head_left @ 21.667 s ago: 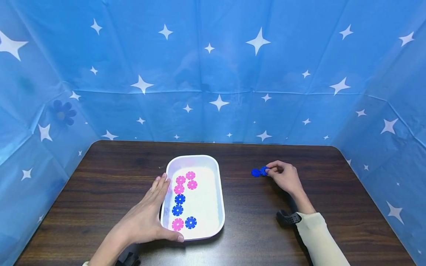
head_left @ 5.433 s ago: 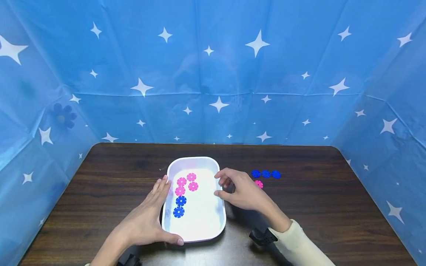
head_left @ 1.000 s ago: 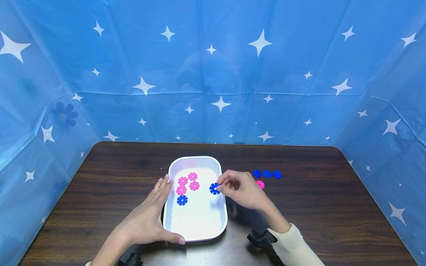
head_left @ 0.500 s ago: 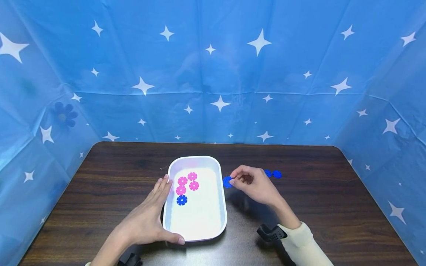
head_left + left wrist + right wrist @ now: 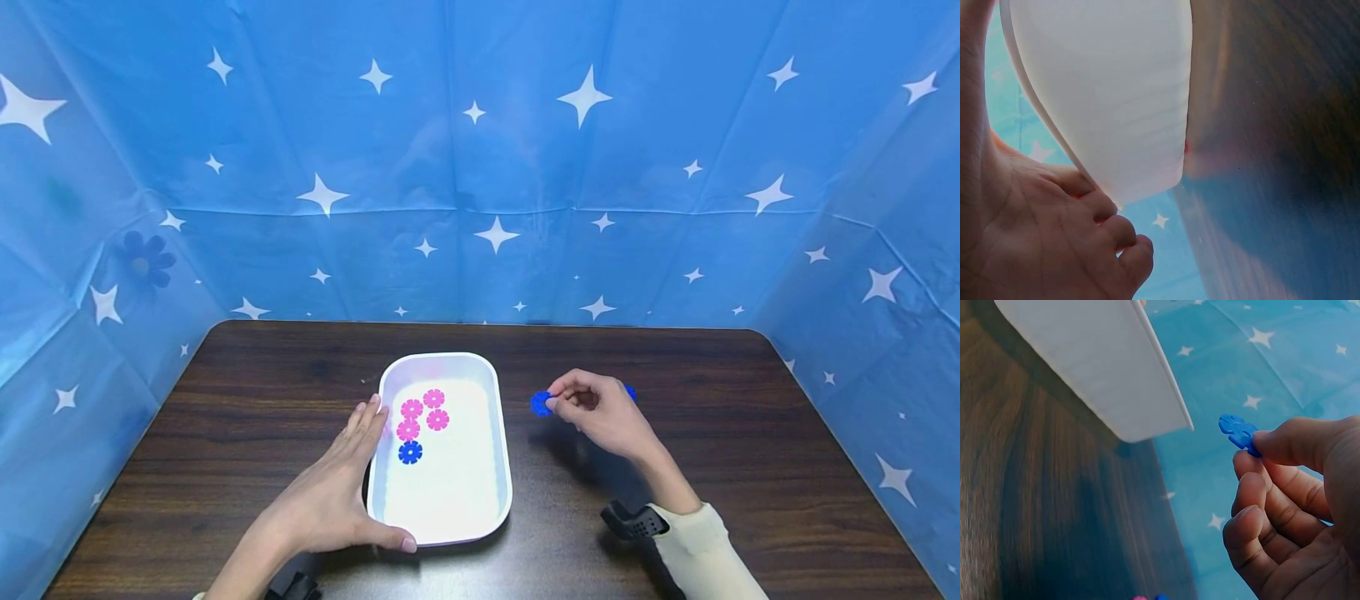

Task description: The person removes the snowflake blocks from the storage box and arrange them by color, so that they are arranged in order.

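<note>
My right hand (image 5: 611,417) pinches a notched blue interlocking disc (image 5: 541,404) between thumb and index finger, held over the table right of the white tray (image 5: 504,467). In the right wrist view that disc (image 5: 1237,430) tilts outward from the fingertips, with the other fingers loosely curled below. My left hand (image 5: 330,492) rests against the tray's near left corner, fingers along the left rim and thumb at the front edge. Inside the tray lie several pink discs (image 5: 412,408) and one blue disc (image 5: 410,452), all towards the left side.
Part of another blue disc (image 5: 631,392) shows behind my right hand, which hides the other discs on the table there. At the bottom of the right wrist view a pink piece (image 5: 1139,598) peeks in. A starry blue cloth (image 5: 495,167) surrounds the dark wooden table (image 5: 225,417).
Over the last second my right hand has carried the blue disc rightward out of the tray, over its rim. Earlier, other discs went from tray to table. The left hand stays put.
</note>
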### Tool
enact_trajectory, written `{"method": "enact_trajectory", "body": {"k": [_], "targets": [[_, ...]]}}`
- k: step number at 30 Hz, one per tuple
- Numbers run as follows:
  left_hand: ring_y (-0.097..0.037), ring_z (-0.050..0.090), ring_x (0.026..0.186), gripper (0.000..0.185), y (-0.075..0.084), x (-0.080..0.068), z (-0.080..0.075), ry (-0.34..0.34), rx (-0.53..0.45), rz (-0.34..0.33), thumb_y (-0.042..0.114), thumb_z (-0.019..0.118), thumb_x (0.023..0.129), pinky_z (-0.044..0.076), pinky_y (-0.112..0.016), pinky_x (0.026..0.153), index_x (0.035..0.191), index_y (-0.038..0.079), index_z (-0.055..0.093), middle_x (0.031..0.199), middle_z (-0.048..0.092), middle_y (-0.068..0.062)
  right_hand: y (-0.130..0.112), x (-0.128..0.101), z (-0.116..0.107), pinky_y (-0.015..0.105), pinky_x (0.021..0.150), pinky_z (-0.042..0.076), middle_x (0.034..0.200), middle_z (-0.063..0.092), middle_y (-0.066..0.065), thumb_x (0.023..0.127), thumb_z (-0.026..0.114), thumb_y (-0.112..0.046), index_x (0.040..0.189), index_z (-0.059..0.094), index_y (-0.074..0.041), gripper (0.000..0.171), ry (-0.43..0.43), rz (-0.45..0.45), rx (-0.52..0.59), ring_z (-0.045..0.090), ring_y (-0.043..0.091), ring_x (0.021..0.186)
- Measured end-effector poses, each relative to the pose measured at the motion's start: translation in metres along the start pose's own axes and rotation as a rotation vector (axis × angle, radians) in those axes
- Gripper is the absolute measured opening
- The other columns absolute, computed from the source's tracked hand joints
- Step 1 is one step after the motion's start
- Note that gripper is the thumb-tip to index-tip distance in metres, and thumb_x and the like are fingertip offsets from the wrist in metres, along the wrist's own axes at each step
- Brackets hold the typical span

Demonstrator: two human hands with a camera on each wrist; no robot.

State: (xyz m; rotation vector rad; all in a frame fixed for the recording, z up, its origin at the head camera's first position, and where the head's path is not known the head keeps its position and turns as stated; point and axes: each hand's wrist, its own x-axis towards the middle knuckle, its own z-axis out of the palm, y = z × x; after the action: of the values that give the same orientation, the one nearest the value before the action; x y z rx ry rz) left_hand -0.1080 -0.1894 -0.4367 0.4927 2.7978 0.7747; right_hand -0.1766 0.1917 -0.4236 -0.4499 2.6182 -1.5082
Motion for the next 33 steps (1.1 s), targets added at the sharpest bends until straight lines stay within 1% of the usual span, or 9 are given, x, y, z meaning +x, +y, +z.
{"method": "enact_trajectory", "body": {"k": [5,11,13,17,21,23,27,30,33], "targets": [[-0.032,0.0,0.162,0.16,0.0,0.0,0.0,0.002,-0.003,-0.003,0.093,0.077,0.044,0.028,-0.069,0.119,0.167,0.019,0.005,0.175,-0.002,-0.003,0.009,-0.002,-0.008,0.025,0.061,0.051,0.09,0.07,0.022,0.097,0.072,-0.018,0.104,0.071,-0.013,0.008,0.03,0.009,-0.003,0.062,0.024,0.069],[-0.032,0.0,0.162,0.16,0.001,-0.001,0.0,0.002,0.0,-0.003,0.093,0.076,0.044,0.027,-0.069,0.119,0.167,0.019,0.005,0.175,-0.002,-0.003,0.021,-0.004,-0.018,0.026,0.064,0.053,0.091,0.07,0.022,0.098,0.071,-0.019,0.105,0.07,-0.009,0.013,0.046,0.043,0.003,0.066,0.037,0.076],[-0.032,0.0,0.162,0.16,0.0,0.0,0.0,0.001,0.0,-0.003,0.093,0.077,0.044,0.027,-0.068,0.12,0.167,0.018,0.005,0.175,-0.002,-0.003,0.024,-0.005,-0.021,0.027,0.063,0.053,0.091,0.07,0.022,0.099,0.07,-0.021,0.106,0.07,-0.009,0.014,0.054,0.058,-0.007,0.065,0.037,0.077],[-0.032,0.0,0.162,0.16,0.0,0.0,0.0,0.0,0.001,-0.003,0.093,0.077,0.044,0.026,-0.068,0.12,0.167,0.018,0.005,0.175,-0.002,-0.003,0.03,-0.007,-0.027,0.028,0.059,0.051,0.091,0.07,0.021,0.099,0.069,-0.024,0.106,0.07,-0.01,0.015,0.073,0.086,-0.041,0.063,0.031,0.072],[-0.032,0.0,0.162,0.16,0.0,0.0,0.0,0.002,0.005,0.001,0.093,0.077,0.044,0.026,-0.068,0.12,0.167,0.018,0.006,0.175,-0.002,-0.003,0.04,-0.008,-0.033,0.029,0.06,0.053,0.09,0.069,0.02,0.1,0.069,-0.026,0.106,0.07,-0.012,0.015,0.092,0.113,-0.063,0.062,0.028,0.071],[-0.032,0.0,0.162,0.161,0.001,0.0,0.0,0.005,0.005,0.003,0.093,0.076,0.044,0.026,-0.067,0.12,0.167,0.016,0.007,0.175,-0.002,-0.003,0.045,-0.008,-0.036,0.03,0.061,0.054,0.091,0.069,0.02,0.1,0.068,-0.025,0.107,0.069,-0.011,0.017,0.104,0.116,-0.066,0.063,0.028,0.072],[-0.032,0.001,0.162,0.161,0.001,-0.001,-0.001,0.01,0.007,0.005,0.094,0.076,0.044,0.027,-0.067,0.12,0.166,0.012,0.01,0.175,-0.002,-0.004,0.054,-0.008,-0.042,0.028,0.06,0.052,0.091,0.068,0.021,0.1,0.068,-0.023,0.109,0.069,-0.007,0.019,0.137,0.119,-0.074,0.062,0.023,0.07],[-0.032,0.001,0.162,0.161,0.002,-0.001,-0.001,0.009,0.01,0.006,0.094,0.075,0.044,0.027,-0.066,0.12,0.166,0.012,0.01,0.175,-0.002,-0.004,0.06,-0.008,-0.047,0.028,0.06,0.052,0.093,0.069,0.021,0.1,0.068,-0.022,0.11,0.069,-0.007,0.018,0.164,0.138,-0.081,0.061,0.022,0.069],[-0.033,0.001,0.162,0.161,0.002,-0.001,0.0,0.008,0.009,0.011,0.094,0.075,0.045,0.027,-0.067,0.12,0.166,0.012,0.009,0.175,-0.001,-0.005,0.064,-0.008,-0.051,0.028,0.06,0.052,0.095,0.07,0.021,0.1,0.067,-0.021,0.112,0.069,-0.008,0.017,0.181,0.163,-0.087,0.062,0.025,0.072]]}}
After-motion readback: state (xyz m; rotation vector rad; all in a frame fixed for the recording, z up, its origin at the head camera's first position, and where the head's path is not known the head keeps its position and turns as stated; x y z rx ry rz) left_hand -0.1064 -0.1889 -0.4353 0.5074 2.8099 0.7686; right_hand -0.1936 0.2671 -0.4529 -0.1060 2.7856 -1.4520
